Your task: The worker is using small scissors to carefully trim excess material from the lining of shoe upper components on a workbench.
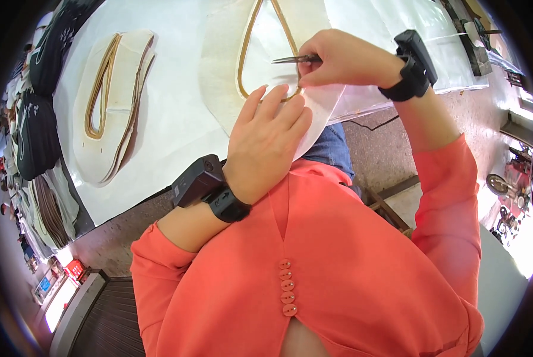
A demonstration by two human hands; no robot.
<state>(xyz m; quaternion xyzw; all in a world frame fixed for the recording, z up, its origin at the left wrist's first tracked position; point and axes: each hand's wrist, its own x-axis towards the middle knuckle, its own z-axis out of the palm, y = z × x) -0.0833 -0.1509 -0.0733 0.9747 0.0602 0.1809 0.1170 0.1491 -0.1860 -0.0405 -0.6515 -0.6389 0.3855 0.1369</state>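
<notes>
A cream panel (222, 83) lay on the white table (177, 101) in front of the person, its lower edge reaching the orange shirt (350, 256). A brown band (241, 65) edged a teardrop loop on it, the rounded end toward the person and the narrow end running away.

The left hand (266, 134) rested palm down over the panel's near part, its four fingers slightly spread and the tips at the loop's rounded end. The thumb was hidden beneath.

The right hand (344, 59), just beyond the left, curled its fingers around a dark pointed tool (290, 59), whose tip stuck out leftward across the loop. Thumb and forefinger came down near the band at the loop's right side; whether they pinched it could not be told.

Well to the left on the table was a stack (85, 157) of similar panels, the top one bearing a narrow brown-edged loop. Dark bundles (37, 134) lay beside the table's left edge. Each wrist wore a black device, one on the left (201, 181) and one on the right (415, 50).
</notes>
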